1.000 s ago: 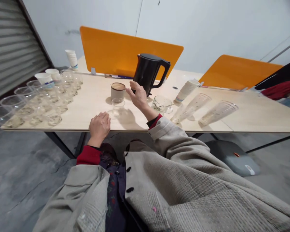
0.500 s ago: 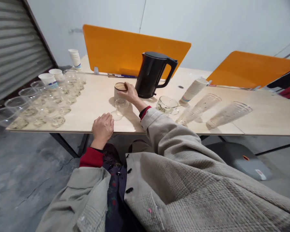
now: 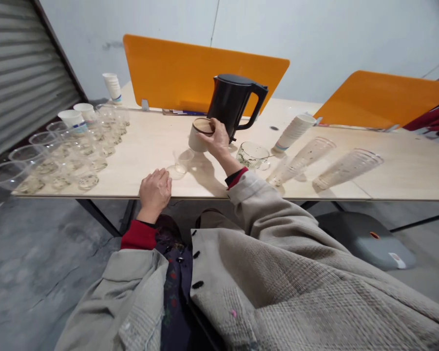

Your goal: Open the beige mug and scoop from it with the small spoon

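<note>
Canister (image 3: 197, 140), clamped in the right hand (image 3: 217, 140), is beyond the clear cup (image 3: 185, 156). The left hand (image 3: 156, 189) is nearer that cup, its grip hidden.

Behind grip, right hand (image 3: 218, 140): black inner cuff (image 3: 234, 176), red cuff (image 3: 238, 180) | farther back: grey-beige checked coat (image 3: 299, 282), black buttons (image 3: 198, 284) | beneath: dark floral garment (image 3: 173, 287)

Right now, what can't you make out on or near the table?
All in the head view:
Canister's right side: covered by the right hand.
Left hand's palm: turned from the camera.
Kettle's contents: hidden by its lid.
Seat label's print: too small.
Red cloth: cut off by the right edge.
</note>
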The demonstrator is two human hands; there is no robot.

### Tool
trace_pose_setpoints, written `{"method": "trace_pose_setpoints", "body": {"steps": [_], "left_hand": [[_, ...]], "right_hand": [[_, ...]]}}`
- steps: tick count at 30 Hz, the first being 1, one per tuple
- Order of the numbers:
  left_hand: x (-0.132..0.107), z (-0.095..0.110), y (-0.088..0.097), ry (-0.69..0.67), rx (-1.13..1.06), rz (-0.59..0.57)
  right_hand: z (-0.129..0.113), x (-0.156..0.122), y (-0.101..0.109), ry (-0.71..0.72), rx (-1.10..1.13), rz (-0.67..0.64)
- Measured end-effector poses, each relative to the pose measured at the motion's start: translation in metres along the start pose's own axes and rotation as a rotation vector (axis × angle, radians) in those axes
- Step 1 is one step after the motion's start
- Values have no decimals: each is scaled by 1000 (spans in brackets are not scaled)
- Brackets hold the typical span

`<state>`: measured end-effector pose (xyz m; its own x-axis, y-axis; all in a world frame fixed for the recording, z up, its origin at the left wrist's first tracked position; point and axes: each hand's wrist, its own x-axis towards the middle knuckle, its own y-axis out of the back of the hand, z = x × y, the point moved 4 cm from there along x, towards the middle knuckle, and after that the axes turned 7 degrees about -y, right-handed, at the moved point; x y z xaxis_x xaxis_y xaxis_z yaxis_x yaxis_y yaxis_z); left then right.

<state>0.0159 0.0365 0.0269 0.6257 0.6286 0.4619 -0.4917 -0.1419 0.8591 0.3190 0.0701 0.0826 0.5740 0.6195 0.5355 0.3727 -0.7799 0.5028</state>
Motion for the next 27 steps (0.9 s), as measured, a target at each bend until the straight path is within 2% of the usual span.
{"method": "trace_pose_setpoints", "body": {"steps": [3,6,8,10,12,15,21,24,27], "left_hand": [[0,-1,-1,7,-22,7],[0,-4,-3,11,-58,40],[-1,-6,-3,23,-97,81],[-2,-9,-2,39,-152,134],[-3,-13,1,47,-230,188],[-5,-16,9,10,-389,209],[-8,-13,21,-23,-716,64],[-7,-8,23,-18,-715,17],[-5,-1,23,3,-607,-10]], "right_hand": [[-2,-17,38,53,82,28],[-13,-49,75,83,114,0],[-24,-76,94,86,151,-42],[-35,-101,103,70,204,-98],[-46,-123,101,58,259,-169],[-62,-145,86,62,297,-270],[-82,-159,55,104,202,-345],[-85,-162,49,112,167,-331],[-84,-164,47,105,143,-320]]}}
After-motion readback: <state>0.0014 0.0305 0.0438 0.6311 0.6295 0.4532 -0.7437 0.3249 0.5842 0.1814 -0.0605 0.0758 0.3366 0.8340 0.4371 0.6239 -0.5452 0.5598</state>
